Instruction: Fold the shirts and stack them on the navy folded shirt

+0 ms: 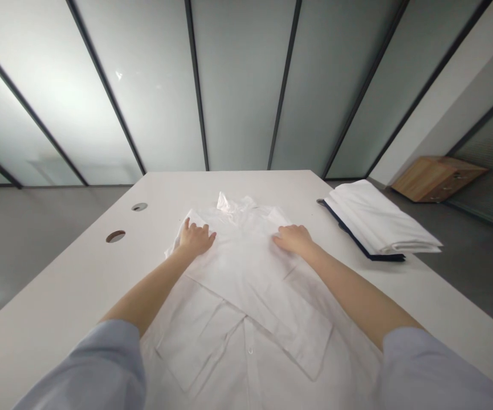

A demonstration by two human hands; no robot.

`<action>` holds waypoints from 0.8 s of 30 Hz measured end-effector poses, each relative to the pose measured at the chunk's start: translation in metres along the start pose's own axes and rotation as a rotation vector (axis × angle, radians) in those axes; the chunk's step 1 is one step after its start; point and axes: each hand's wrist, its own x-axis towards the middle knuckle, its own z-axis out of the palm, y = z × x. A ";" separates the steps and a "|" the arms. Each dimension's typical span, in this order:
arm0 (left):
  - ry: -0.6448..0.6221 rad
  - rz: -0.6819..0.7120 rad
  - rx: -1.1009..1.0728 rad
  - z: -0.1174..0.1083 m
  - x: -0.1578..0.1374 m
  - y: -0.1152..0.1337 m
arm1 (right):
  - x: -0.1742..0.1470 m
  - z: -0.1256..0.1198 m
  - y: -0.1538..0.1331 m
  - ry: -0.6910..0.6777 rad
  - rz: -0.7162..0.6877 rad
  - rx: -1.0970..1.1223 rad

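A thin white button-front garment (246, 296) is spread on the white table in front of me, its top pointing away. Its sleeves lie folded inward across the front, and a small button shows low in the middle. At the top the material is crumpled, shiny and partly see-through. My left hand (195, 238) is at the garment's upper left, most fingers curled onto the cloth and one finger raised. My right hand (294, 238) grips the upper right part with bent fingers. The fingertips of both hands are partly hidden.
A folded stack of white cloth (378, 219) lies on dark blue fabric (357, 242) at the table's right edge, overhanging it. Two round holes (115, 236) pierce the left of the table (79, 285). A wooden cabinet (434, 177) stands beyond, near frosted glass panels (241, 85).
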 end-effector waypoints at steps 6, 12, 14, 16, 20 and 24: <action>-0.045 0.010 -0.106 0.020 0.041 0.021 | 0.053 0.005 -0.023 0.099 -0.081 0.140; -0.153 0.035 -0.152 0.036 0.034 0.021 | 0.045 0.031 -0.036 0.045 -0.073 0.136; -0.126 0.059 -0.132 0.028 0.028 0.021 | 0.036 0.026 -0.036 0.063 -0.103 0.112; -0.113 0.061 -0.116 0.017 0.027 0.021 | 0.031 0.016 -0.036 0.060 -0.138 0.080; -0.123 -0.077 -0.135 -0.003 0.048 0.021 | 0.045 -0.004 -0.036 0.020 -0.075 0.110; -0.163 -0.278 -0.248 0.000 0.082 0.013 | 0.080 -0.007 -0.038 0.102 -0.030 0.316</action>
